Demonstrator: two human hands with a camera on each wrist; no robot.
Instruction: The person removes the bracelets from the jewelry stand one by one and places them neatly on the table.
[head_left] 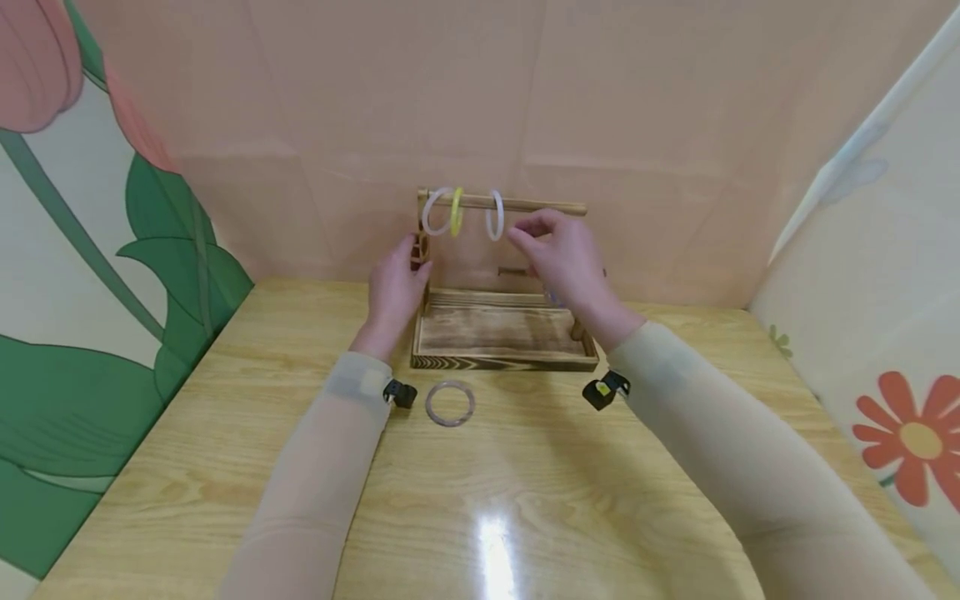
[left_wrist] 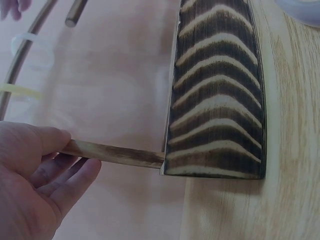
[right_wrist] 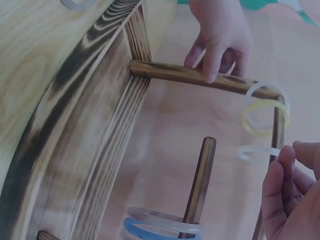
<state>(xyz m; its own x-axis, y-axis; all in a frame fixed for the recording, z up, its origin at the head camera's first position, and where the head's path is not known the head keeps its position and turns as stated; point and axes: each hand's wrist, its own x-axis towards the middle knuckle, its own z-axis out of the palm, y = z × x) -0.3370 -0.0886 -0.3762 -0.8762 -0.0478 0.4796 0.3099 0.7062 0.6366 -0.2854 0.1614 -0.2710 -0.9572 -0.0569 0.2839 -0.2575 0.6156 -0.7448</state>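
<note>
- The wooden stand [head_left: 495, 329] was seen on the table [head_left: 420, 500], before a pink backdrop [head_left: 390, 100]; its shallow tray [head_left: 502, 364] was marked with dark, wavy grain.
- The left upright post [left_wrist: 120, 154] was gripped by the left hand [head_left: 396, 287], the thumb being laid on one side and the fingers curled round the other.
- Three rings were found hung on the upper rod [head_left: 543, 206]: a whitish ring [head_left: 425, 218] nearest the post, a yellow ring [head_left: 455, 215] just beside it, and a white ring [head_left: 500, 215] spaced farther along.
- The right hand [head_left: 566, 254] was held just beside the white ring, thumb and forefinger brought near each other; nothing was seen pinched between them.
- The hands were kept apart, the three hung rings lying between them.
- The lower rod [right_wrist: 200, 175] was seen to carry a pale ring [right_wrist: 155, 216] and a blue ring [right_wrist: 150, 232].
- A greyish ring [head_left: 450, 424] was noted flat on the table, in front of the tray.
</note>
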